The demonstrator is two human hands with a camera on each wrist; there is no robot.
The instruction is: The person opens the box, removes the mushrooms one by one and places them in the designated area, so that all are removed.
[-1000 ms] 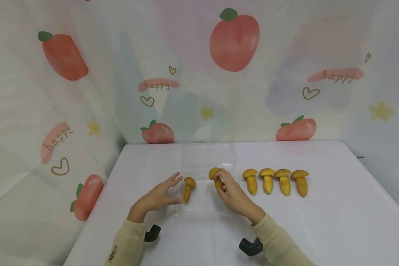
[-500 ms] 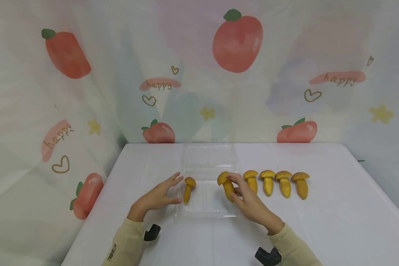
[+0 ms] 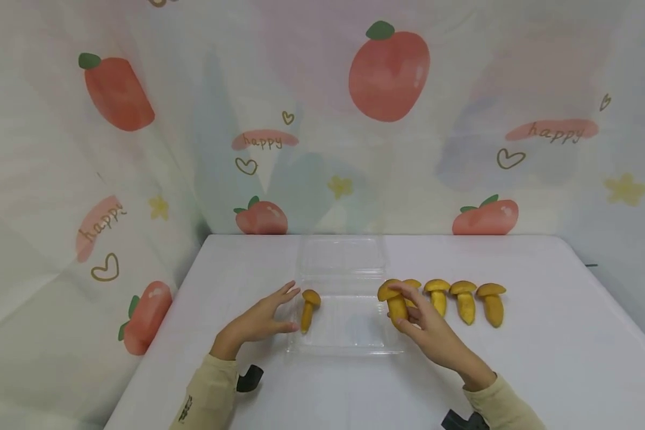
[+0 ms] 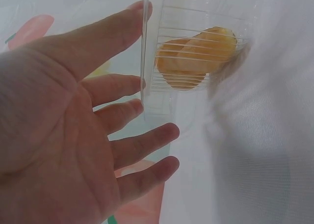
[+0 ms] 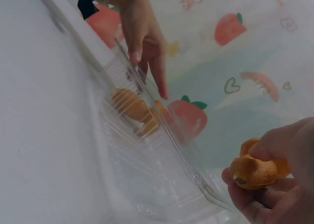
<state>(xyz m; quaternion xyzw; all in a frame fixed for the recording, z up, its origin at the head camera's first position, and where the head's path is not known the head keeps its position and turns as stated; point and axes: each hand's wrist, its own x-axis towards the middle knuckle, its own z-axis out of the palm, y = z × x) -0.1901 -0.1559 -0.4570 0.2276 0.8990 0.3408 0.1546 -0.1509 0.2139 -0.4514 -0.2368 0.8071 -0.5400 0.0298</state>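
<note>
A clear plastic box (image 3: 349,349) lies with its lid folded back, and one yellow-brown mushroom (image 3: 309,312) is inside at its left end. My left hand (image 3: 252,322) is at the box's left side, fingers extended; in the left wrist view its thumb and fingertips meet the clear rim (image 4: 145,62). My right hand (image 3: 435,334) pinches a second mushroom (image 3: 395,304), cap toward the back, stem toward me, between thumb and fingers over the box's right edge. In the right wrist view this mushroom (image 5: 255,171) is held above the rim.
Several more mushrooms (image 3: 464,301) lie in a row right of the box, the nearest partly hidden by the right hand. The open lid (image 3: 343,255) reaches toward the back wall. A printed cloth (image 3: 322,149) hangs behind the white table (image 3: 559,358).
My right hand has carried its mushroom rightward, from inside the box's right half to over its right edge. The left hand stays at the left side; the other mushrooms keep their places.
</note>
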